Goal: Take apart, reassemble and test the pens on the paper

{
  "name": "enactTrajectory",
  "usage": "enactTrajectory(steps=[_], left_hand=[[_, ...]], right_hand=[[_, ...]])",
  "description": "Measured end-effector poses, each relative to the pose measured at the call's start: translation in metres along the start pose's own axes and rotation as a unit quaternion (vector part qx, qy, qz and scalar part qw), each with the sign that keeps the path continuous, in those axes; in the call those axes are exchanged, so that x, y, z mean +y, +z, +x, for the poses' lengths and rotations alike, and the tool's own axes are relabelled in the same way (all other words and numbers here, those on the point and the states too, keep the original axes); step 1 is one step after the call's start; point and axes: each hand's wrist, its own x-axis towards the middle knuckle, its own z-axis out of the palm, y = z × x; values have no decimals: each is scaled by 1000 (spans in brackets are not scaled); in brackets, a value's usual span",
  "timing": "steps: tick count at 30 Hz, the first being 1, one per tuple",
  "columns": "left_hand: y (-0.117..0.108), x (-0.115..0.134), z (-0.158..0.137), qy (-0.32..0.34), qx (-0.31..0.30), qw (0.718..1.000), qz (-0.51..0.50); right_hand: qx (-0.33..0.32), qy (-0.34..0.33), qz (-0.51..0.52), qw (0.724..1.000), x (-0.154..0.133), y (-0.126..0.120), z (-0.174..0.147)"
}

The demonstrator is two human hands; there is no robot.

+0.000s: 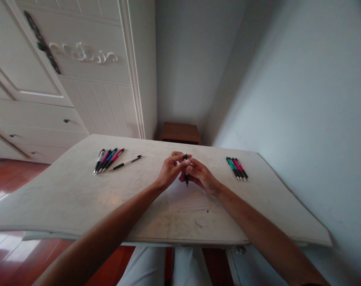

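Observation:
Between my two hands is a white pen (186,171) with black ends, held nearly upright over a sheet of paper (188,200). The fingers of my left hand (172,167) close on its upper part. My right hand (202,174) grips it from the other side, fingers curled around its middle. Part of the barrel is hidden by the fingers. Left of my hands, a separate white and black pen (125,163) lies slanted on the table, beside a cluster of several coloured pens (108,161). To the right, several green and pink pens (238,169) lie side by side.
The worn white table (117,202) spans the space before me, its front edge close to my legs. A wooden stool or small table (180,132) stands behind it. A white cabinet (109,99) rises at the back left; a wall (302,99) borders the right.

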Motion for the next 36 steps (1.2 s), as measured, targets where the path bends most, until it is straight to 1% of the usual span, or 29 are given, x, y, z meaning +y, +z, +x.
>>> enactTrajectory(steps=[3,5,8,10,12,15,18,22,36], left_hand=[[-5,2,2,67,-7,995,71],[-10,-1,4,86,-3,992,96],[-19,-9,8,70,18,988,135],[-26,-17,13,58,16,985,164],[-33,-23,18,36,35,985,162],[-42,-30,24,3,26,980,195],[-45,-33,24,-8,-9,971,237],[-45,-35,22,20,-39,959,281],[-45,-36,22,49,-57,925,373]], right_hand=[[0,22,53,998,-3,5,-2],[7,47,102,994,-5,6,-2],[16,86,185,979,-7,4,0],[28,107,235,966,-9,1,2],[40,116,262,957,-11,-3,3],[34,120,262,957,-14,-7,3],[13,132,254,958,-16,-9,1],[8,132,261,956,-16,-8,-1],[35,118,290,949,-13,-6,1]])
